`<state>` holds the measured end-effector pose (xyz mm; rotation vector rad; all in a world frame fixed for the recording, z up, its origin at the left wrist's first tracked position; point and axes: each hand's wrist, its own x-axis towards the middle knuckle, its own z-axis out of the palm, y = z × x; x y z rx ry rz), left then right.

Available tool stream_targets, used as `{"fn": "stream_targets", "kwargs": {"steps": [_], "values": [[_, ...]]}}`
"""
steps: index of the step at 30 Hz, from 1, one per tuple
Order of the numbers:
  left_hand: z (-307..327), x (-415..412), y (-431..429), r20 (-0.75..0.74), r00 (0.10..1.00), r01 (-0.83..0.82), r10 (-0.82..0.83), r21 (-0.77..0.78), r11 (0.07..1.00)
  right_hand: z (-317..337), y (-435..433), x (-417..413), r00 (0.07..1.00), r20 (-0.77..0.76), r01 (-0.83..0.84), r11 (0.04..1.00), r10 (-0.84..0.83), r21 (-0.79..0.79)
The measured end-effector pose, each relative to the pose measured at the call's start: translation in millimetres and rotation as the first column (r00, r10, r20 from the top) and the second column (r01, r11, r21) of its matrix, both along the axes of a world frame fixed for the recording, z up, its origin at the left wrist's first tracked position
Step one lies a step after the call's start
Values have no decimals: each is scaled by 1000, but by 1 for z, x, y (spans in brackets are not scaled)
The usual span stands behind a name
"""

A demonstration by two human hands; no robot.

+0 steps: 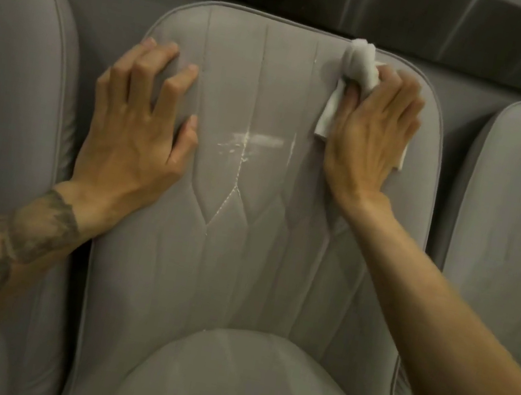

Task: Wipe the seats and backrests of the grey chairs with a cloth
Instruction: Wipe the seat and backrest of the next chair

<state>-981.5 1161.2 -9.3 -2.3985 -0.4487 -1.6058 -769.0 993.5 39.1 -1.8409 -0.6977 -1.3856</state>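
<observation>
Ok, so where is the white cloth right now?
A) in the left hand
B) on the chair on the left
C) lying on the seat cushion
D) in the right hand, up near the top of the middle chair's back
D: the right hand holds the white cloth against the upper right part of the middle backrest, while the left hand presses bare on its left edge.

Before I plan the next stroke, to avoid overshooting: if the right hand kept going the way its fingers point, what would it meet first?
The piped top edge of the middle backrest: the white cloth in the right hand reaches it. Beyond it shows a dark wall; depth unclear.
</observation>
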Motion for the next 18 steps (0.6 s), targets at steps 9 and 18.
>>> {"fn": "stream_targets", "kwargs": {"steps": [9, 18], "values": [[-2, 0, 1, 6, 1000, 8, -8, 8, 1000, -90, -40, -17, 986, 23, -142, 914, 163, -381], [-5, 2, 4, 17, 1000, 6, -7, 19, 1000, -152, -31, -37, 994, -23, -108, 938, 106, -330]]}}
